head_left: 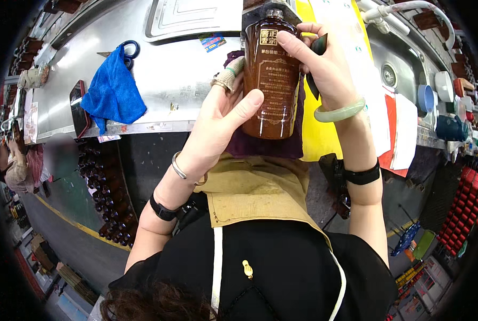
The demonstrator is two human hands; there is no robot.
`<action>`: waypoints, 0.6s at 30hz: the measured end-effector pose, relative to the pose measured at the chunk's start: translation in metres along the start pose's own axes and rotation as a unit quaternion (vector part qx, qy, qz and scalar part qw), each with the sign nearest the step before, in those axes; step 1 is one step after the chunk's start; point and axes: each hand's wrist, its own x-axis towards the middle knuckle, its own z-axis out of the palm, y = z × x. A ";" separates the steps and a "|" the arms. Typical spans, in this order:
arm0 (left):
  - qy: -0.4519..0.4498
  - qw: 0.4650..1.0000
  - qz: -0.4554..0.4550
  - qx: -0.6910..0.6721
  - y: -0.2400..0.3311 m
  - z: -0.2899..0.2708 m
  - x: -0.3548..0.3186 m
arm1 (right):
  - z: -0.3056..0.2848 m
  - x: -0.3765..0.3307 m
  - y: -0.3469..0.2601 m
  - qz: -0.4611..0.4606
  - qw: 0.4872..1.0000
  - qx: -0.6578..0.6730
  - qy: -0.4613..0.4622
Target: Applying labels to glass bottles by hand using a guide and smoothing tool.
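A grey floor with a yellow stripe [89, 214] is stretching well left of a glossy brown, gold-printed bottle [274, 93], whose neck is pointing away from the person; dark bottles packed in rows [110, 206] are standing there too, while rows of shiny red objects [463, 211] are showing far to its right. A silver metal worktop [167, 101] is spreading leftward from the bottle, a bright yellow sheet [324, 140] is lying to its right, and a dark purple cloth [274, 149] is showing below its base. The right hand [331, 72] is gripping the bottle's upper right side, thumb on the front, a dark, thin curved piece [320, 45] sitting against the palm. The left hand [223, 107] is holding thumb and fingers apart at the bottle's left edge; whether it is gripping, I cannot tell. Farther left, a bright blue cloth [113, 93] is partly covering dark-handled scissors [136, 51]; a small colourful card [212, 42] is lying nearer the bottle.
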 end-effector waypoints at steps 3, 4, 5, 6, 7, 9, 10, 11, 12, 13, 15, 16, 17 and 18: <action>0.000 1.000 0.006 0.022 -0.002 0.001 -0.001 | 0.000 -0.001 0.001 -0.005 1.000 -0.003 -0.003; -0.002 1.000 0.007 0.029 -0.002 0.002 -0.001 | 0.001 -0.002 0.000 -0.007 1.000 -0.005 -0.002; -0.008 0.999 -0.005 0.046 0.002 0.002 0.001 | 0.002 -0.003 -0.001 -0.009 1.000 -0.007 0.000; -0.011 0.998 0.004 0.058 0.000 0.002 0.000 | 0.001 -0.002 0.000 -0.011 1.000 -0.009 0.000; -0.014 0.997 0.014 0.070 -0.004 0.001 0.000 | 0.001 -0.002 0.001 -0.013 1.000 -0.011 0.001; -0.015 0.996 0.029 0.087 -0.007 0.002 -0.001 | 0.001 -0.002 0.000 -0.016 1.000 -0.008 0.000; -0.013 0.995 0.034 0.092 -0.008 0.004 -0.002 | 0.002 -0.003 -0.002 -0.017 1.000 -0.004 -0.002; -0.012 0.994 0.040 0.097 -0.009 0.005 -0.002 | 0.003 -0.004 -0.003 -0.017 1.000 0.001 -0.003; -0.010 0.994 0.043 0.096 -0.011 0.004 -0.002 | 0.003 -0.004 -0.003 -0.018 1.000 -0.005 -0.001; -0.008 0.994 0.046 0.095 -0.014 0.002 -0.002 | 0.003 -0.004 -0.003 -0.020 1.000 -0.010 0.000; -0.007 0.994 0.046 0.095 -0.014 0.002 -0.001 | 0.003 -0.003 -0.001 -0.021 1.000 -0.015 0.002; -0.006 0.994 0.043 0.097 -0.013 0.003 -0.001 | 0.002 -0.002 0.001 -0.021 1.000 -0.013 0.003; -0.006 0.994 0.041 0.099 -0.012 0.004 -0.001 | 0.002 -0.002 0.002 -0.022 1.000 -0.012 0.003; -0.006 0.994 0.042 0.099 -0.012 0.004 -0.001 | 0.003 -0.002 0.001 -0.023 1.000 -0.005 0.003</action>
